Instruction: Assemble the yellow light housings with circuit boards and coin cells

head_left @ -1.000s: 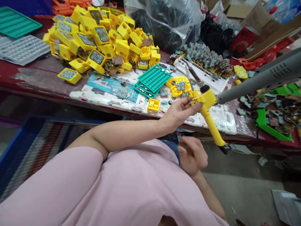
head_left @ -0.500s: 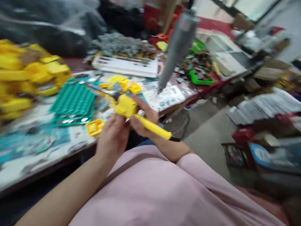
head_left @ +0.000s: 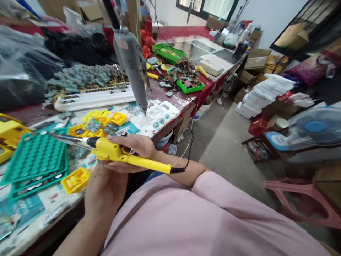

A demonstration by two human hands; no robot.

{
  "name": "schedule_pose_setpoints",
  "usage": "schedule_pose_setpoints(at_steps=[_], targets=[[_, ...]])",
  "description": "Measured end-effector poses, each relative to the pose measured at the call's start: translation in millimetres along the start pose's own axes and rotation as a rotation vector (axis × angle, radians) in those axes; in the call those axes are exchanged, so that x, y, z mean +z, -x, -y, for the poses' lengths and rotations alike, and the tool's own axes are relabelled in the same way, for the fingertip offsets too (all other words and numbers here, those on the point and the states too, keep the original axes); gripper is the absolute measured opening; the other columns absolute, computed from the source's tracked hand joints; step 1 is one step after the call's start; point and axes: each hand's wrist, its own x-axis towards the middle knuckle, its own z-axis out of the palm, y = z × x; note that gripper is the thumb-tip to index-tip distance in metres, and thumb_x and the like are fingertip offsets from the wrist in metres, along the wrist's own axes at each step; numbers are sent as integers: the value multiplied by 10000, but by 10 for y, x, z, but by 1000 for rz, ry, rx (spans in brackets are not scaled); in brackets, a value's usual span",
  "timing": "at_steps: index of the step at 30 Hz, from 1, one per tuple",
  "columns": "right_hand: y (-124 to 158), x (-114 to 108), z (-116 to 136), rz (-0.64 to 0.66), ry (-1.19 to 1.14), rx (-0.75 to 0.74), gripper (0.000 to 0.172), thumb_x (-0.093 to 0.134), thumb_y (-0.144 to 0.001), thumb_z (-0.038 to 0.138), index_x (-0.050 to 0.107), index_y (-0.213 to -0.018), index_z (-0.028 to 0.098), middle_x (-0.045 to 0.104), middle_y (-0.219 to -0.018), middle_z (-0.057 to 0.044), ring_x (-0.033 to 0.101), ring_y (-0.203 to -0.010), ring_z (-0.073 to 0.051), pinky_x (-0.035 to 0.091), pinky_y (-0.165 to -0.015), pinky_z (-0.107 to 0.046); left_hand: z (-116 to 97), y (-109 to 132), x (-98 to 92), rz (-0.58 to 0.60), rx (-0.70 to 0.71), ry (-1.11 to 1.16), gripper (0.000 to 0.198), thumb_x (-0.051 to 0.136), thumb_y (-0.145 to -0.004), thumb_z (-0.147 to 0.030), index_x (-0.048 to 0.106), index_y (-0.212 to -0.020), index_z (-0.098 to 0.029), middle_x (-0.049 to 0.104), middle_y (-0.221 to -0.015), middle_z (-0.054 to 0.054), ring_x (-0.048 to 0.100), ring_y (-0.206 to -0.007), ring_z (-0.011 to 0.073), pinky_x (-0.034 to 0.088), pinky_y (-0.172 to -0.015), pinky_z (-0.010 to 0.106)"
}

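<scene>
Held in the closely curled right hand [head_left: 138, 145]: a smooth yellow plastic, metal-tipped soldering iron [head_left: 108, 149]. Touching its underside: left hand [head_left: 105, 183], partly curled, fingertips hidden, grip impossible to tell. Left of both hands: dimpled green trays [head_left: 39, 153]. Beyond: flat printed sheet [head_left: 157, 114], lettering unreadable.

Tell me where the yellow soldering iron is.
In the head view, left of centre, the yellow soldering iron is in the right hand, pointing towards the green trays.

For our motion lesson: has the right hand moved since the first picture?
Yes: the right hand moved up toward the workbench edge and now holds the soldering iron.
</scene>
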Motion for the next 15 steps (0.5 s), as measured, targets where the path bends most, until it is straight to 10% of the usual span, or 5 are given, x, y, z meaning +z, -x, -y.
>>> schedule_pose_setpoints(at_steps=[8,13,15], targets=[[232,67,64,-162,-512,264,1001,758,-776,536,225,-1562,220,705,-1119,-31,662,-820,-107,555,-774,-219,-77,-66,165,-62,38,11,437,858,-677,-467,767,-1018,-209,780,-1064,9,717,-987,160,620,-818,194],[802,-186,-127,414,-657,704,247,785,-748,293,751,-968,185,729,-774,32,671,-715,-91,533,-684,-176,-186,-195,281,-142,33,23,508,911,-563,-501,771,-974,-237,793,-912,-9,750,-830,183,653,-701,244],[1111,-542,-343,499,-659,756,264,911,-524,239,738,-702,148,680,-599,37,638,-535,-106,489,-512,-179,-216,-230,296,-157,-2,9,503,910,-558,-506,773,-958,-233,794,-879,-4,755,-789,189,655,-671,244]])
